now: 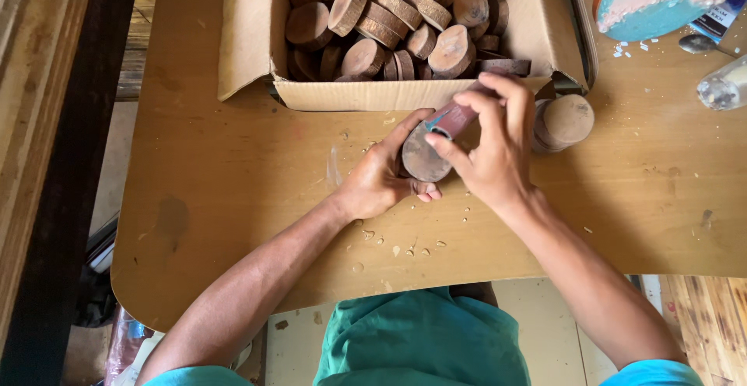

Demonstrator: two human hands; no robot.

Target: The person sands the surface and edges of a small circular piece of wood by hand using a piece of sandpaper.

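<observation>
One cardboard box [257, 36] is seen at the far side of the wooden table [233, 191], filled with wood slices too many and too overlapped to be counted exactly. Just in front of the box's near wall, one round wood slice [424, 156] is gripped on edge by the left hand [381, 180], fingers curled behind it and the thumb laid along its top. A reddish-brown strip, seemingly sandpaper [455, 117], is pinched closed in the right hand [494, 149] and pressed against the slice's upper rim. One short stack of slices [566, 121] is found beside the box's near right corner. Small wood chips [405, 250] are scattered nearer the person than the box.
</observation>
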